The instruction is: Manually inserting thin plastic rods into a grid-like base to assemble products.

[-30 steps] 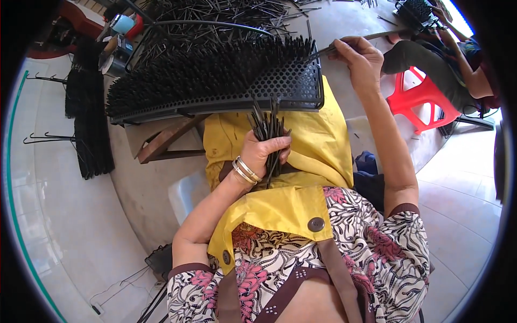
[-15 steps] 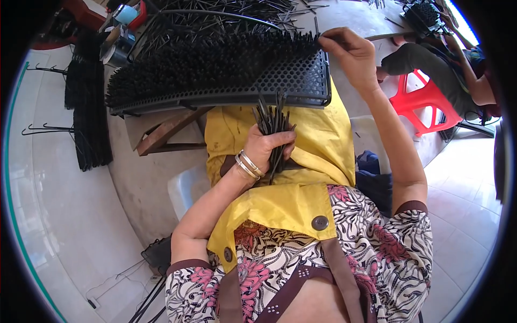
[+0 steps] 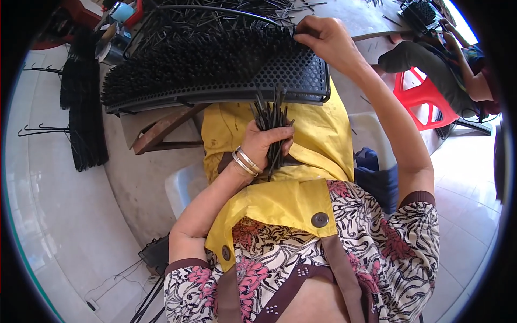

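Note:
My left hand (image 3: 267,141) is wrapped round a bundle of thin black sticks (image 3: 273,116), held upright over my yellow apron. In front of me a black perforated tray (image 3: 295,82) stands with its holes densely filled by upright black sticks (image 3: 199,62); bare holes show along the near edge and at the right. At the far right of those sticks my right hand (image 3: 322,40) has thumb and forefinger pinched together. Whatever lies between these fingertips is too small and dark to make out.
Loose black sticks (image 3: 226,15) lie heaped behind the tray. Black bundles with hooked wires (image 3: 86,126) hang at the left. A brown support (image 3: 161,132) is under the tray. On the right, another person's leg (image 3: 417,67) is beside a red stool (image 3: 412,105).
My right hand has moved left, from the tray's far right corner to the edge of the standing sticks. My left hand stays nearly in place, still holding the bundle.

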Available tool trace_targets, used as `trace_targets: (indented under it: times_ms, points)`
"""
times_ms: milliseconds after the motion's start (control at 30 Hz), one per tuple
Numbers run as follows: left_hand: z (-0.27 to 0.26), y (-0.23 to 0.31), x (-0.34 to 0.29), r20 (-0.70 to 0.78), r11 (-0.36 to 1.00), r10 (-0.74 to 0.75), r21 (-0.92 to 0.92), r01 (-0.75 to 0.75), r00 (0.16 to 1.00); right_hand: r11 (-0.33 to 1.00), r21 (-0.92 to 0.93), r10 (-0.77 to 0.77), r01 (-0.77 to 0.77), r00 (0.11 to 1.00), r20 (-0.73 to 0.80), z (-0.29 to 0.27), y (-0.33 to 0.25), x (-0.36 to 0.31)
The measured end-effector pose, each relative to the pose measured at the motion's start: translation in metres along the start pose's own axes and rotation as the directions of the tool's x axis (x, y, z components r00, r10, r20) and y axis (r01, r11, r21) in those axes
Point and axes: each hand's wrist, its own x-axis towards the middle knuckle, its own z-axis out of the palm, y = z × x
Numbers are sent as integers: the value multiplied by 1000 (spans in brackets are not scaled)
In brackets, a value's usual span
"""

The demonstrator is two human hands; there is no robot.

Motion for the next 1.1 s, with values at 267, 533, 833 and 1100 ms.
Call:
trace_targets:
  times_ms: [267,533,833,1100]
  points:
    - [8,2,0,-12,1000,-7,7,7,1000,999,45,-23,24,999,-22,2,-2,4]
    - [5,2,-1,27,999,-30,18,29,999,998,24,-56,57,997,-56,1,1,-1]
    - [-1,-3,1,22,998,-23,51,21,1000,990,-102,-109,97,987,-119,6,8,-6]
    - [6,0,0,-24,998,-33,56,34,999,959,-284,-1,-11,999,-40,4,13,-9]
